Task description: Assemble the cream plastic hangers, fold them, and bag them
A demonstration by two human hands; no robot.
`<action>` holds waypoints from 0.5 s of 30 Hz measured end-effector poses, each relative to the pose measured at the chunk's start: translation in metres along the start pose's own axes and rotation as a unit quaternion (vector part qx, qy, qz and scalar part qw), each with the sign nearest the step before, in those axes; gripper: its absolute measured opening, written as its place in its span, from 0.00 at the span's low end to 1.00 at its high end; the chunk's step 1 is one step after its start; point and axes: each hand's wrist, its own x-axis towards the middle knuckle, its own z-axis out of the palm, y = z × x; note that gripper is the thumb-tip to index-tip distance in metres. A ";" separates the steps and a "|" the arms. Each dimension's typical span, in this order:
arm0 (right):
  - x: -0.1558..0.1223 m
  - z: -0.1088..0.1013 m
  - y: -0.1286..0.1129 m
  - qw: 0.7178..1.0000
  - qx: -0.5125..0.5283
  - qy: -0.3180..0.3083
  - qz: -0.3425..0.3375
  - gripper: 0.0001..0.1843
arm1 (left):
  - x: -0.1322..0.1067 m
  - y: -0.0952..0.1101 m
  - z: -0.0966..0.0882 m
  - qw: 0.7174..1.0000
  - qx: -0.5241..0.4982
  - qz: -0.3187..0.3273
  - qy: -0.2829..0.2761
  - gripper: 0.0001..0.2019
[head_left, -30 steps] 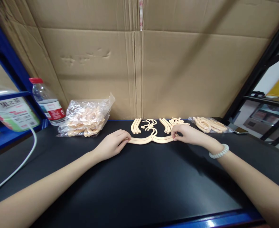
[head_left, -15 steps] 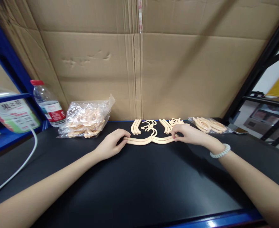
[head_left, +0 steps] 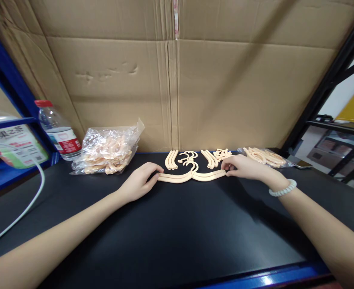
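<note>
Cream hanger (head_left: 177, 178), one, flat on black tabletop (head_left: 177, 233). Left hand (head_left: 139, 182): finger and thumb pinching hanger's left end. Right hand (head_left: 243, 166): fingertips closed on its right end. Behind hanger: loose curved bars (head_left: 171, 161). Left of hanger: bulky bag (head_left: 109, 150), red-capped bottle (head_left: 64, 136).

A pale cream hanger (head_left: 177, 178) lies near the middle of the frame, a little below mid-height, spread out lengthwise from left to right. Its two slim arms (head_left: 208, 176) are unfolded to either side, each bowed gently downward and marked by a line along its length. They meet at a narrow joint (head_left: 192, 175) just right of the frame's centre. From there a thin hook (head_left: 196, 165) curls toward the top of the frame, its open side facing left.
</note>
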 end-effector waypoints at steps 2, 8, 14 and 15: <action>0.000 0.002 -0.001 1.000 0.008 -0.008 -0.004 0.08 | 0.000 0.002 -0.001 1.000 -0.006 -0.002 -0.007 0.08; 0.001 0.005 -0.005 1.000 0.012 -0.005 0.008 0.20 | 0.000 0.004 -0.002 0.999 -0.011 -0.003 -0.043 0.10; 0.003 0.005 -0.006 1.000 0.004 -0.015 -0.018 0.03 | 0.000 0.004 -0.001 0.998 -0.005 -0.009 -0.055 0.08; 0.003 0.005 -0.006 1.000 0.004 -0.015 -0.021 0.03 | 0.000 0.003 -0.001 0.998 -0.004 -0.009 -0.055 0.08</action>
